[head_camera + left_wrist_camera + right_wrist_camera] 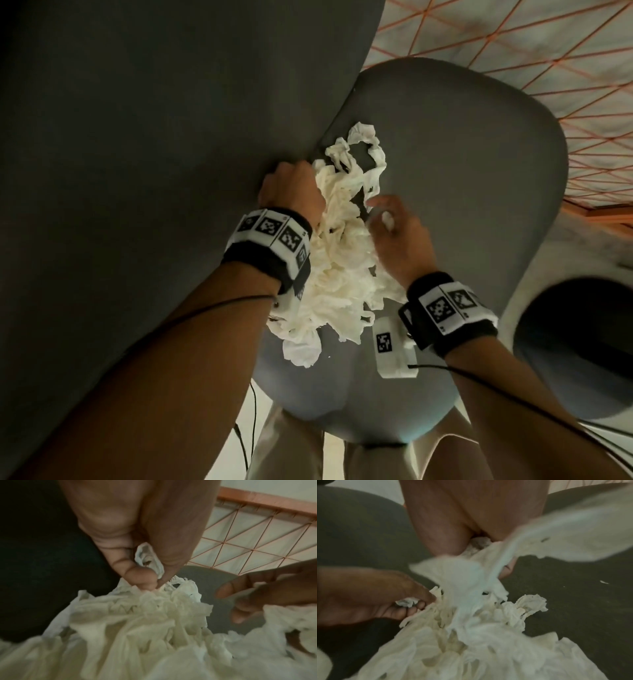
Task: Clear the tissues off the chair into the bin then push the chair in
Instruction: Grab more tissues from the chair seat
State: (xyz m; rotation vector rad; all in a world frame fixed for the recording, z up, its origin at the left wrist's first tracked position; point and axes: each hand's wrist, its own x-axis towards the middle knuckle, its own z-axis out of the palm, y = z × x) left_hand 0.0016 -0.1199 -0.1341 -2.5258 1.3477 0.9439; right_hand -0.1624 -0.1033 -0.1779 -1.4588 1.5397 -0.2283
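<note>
Grey upholstery fills most of what I see: one chair (462, 171) with its seat under both my hands and its dark backrest rising on the left of the head view. My left hand (291, 195) sits at the crease where the seat meets the backrest; in the left wrist view its fingers (142, 578) are curled tight, thumb against them, pinching a white fold of the tissues (342, 260). My right hand (400, 240) is on the other side of the heap, nearer the middle of the seat; its fingers (243, 588) are bent and closed on a strip of tissue, and in the right wrist view a blurred flap of tissue streams up from that grip.

Between the two hands lies a single crumpled mass of white tissues on the seat, running from the backrest crease toward the seat's front edge. I cannot count separate sheets, they are tangled together. One small white scrap (604, 582) lies alone on the seat, apart from the heap.

Each wrist carries one black band with black-and-white marker squares. Beyond the chair's far edge is a pale floor (513, 41) crossed by orange lines, and right of the chair sits one dark round opening (575, 346), perhaps the bin; I cannot tell.
</note>
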